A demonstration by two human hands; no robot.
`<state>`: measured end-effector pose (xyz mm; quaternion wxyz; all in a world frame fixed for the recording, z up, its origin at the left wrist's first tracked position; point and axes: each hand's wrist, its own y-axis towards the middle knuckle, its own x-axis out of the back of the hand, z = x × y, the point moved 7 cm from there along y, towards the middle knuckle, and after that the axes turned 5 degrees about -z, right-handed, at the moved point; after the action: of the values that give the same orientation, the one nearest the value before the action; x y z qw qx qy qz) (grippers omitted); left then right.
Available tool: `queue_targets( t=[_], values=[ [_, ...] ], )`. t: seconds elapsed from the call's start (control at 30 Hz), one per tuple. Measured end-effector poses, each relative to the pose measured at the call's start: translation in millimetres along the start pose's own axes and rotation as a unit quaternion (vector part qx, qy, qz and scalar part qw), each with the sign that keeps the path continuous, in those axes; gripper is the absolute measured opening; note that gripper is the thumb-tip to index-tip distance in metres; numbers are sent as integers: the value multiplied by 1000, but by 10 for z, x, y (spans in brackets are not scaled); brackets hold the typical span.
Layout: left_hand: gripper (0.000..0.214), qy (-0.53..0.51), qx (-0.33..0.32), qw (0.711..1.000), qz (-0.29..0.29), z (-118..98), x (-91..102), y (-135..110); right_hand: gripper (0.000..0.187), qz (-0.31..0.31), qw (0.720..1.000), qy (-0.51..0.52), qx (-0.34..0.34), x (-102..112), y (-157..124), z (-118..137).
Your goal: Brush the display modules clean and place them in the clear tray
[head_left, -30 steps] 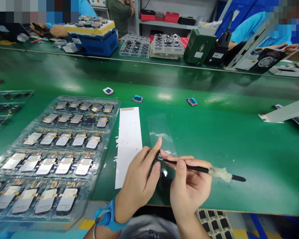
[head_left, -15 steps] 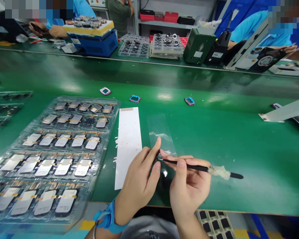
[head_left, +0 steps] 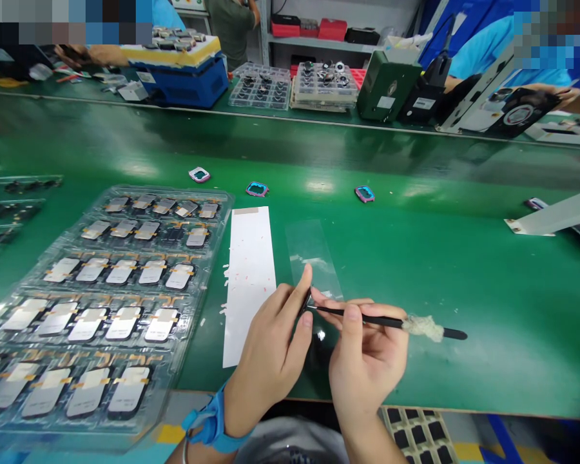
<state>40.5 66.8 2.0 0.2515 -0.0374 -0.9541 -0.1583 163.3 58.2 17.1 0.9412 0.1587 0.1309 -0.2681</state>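
Note:
My left hand (head_left: 270, 335), with a blue wrist strap (head_left: 212, 420), is closed on a small dark thin part (head_left: 305, 303), seen nearly edge-on between thumb and forefinger. My right hand (head_left: 367, 354) grips a slim black tool (head_left: 384, 321) like a pen; pale fibrous wrapping surrounds its rear section. The tool's thin metallic tip meets or nearly meets the dark part; actual contact is too small to tell. Just beyond my fingers lies a clear plastic sheet (head_left: 314, 241). Left of it is a white paper strip (head_left: 246, 258) dotted with tiny pink bits.
To the left, a clear tray (head_left: 193, 335) holds rows of small screen modules (head_left: 128, 322). Pink-rimmed watch frames (head_left: 257, 189) lie along the green strip ahead. A white bracket (head_left: 555, 216) juts in at right. Co-workers sit behind the rear ledge (head_left: 270, 117).
The watch frames ahead have slid slightly left. The black tool's rear end has shifted a little left and up. Both hands keep nearly the same position and grip.

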Motion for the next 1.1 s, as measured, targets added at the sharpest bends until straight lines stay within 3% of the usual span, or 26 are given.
queue_targets(
  t=[1.1],
  values=[
    [51, 23, 21, 999, 11, -4, 8, 6, 16, 37, 998, 21, 47, -27, 10, 59]
  ],
)
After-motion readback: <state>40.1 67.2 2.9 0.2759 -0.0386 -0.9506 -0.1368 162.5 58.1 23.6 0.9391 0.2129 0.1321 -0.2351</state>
